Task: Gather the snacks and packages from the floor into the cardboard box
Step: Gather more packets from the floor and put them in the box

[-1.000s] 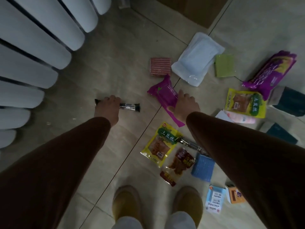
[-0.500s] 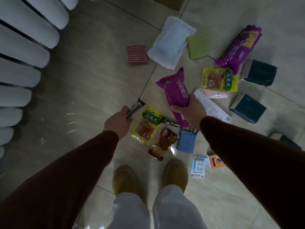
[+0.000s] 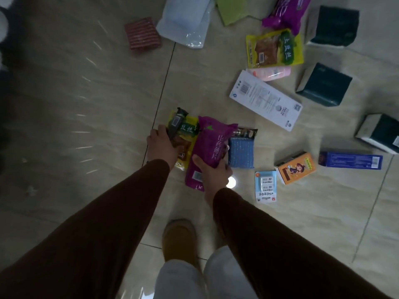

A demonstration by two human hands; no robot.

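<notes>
My left hand (image 3: pixel 160 145) grips a thin dark snack stick (image 3: pixel 176 123) and rests on a yellow snack packet (image 3: pixel 186 130) lying on the floor. My right hand (image 3: pixel 212 172) holds a purple snack bag (image 3: pixel 210 145) right beside that packet. A blue sponge-like pack (image 3: pixel 240 153) and a dark packet (image 3: pixel 246 132) lie just right of the purple bag. The cardboard box is out of view.
Scattered on the tiled floor: a white flat box (image 3: pixel 265 100), a second yellow packet (image 3: pixel 273 48), another purple bag (image 3: pixel 285 11), dark boxes (image 3: pixel 323 85), an orange box (image 3: pixel 295 168), a blue box (image 3: pixel 350 160), a red striped pack (image 3: pixel 142 35), a clear pouch (image 3: pixel 186 20). My shoe (image 3: pixel 179 238) stands below.
Both hands have come down and together over the yellow packet by my feet. The left still carries the dark stick, the right the purple bag. The view shifted toward the right-hand items.
</notes>
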